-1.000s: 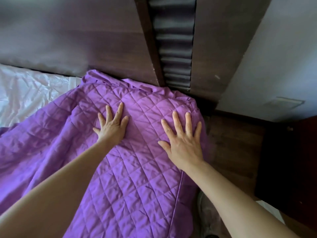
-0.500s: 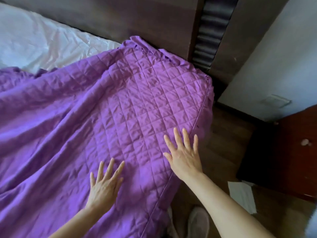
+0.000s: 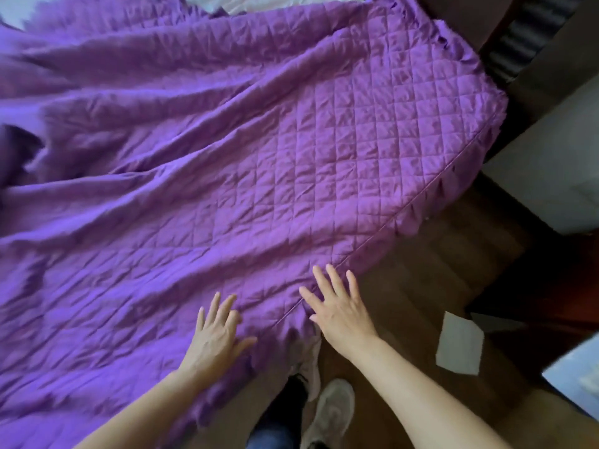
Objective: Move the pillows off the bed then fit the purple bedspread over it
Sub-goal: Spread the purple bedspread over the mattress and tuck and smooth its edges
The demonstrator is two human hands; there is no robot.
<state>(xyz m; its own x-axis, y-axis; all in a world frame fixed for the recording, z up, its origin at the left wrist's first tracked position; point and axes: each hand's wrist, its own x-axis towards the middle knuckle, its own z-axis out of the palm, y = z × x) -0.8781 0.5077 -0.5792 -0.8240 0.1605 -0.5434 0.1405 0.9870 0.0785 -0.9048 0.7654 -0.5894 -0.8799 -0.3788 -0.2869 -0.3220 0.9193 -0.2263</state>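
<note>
While the purple bedspread point(image 3: 259, 163) lies over the bed point(image 3: 285, 1), its piped long edge running diagonally toward the far-right corner, the left hand point(image 3: 217, 338) presses flat on it, fingers spread; the right hand point(image 3: 340, 314), fingers straight and apart, touches that edge.

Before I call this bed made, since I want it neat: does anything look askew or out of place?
Yes. The bedspread lies in long slanting creases across its left and middle, and a strip of white sheet shows bare at the far edge. A white paper lies on the floor.
</note>
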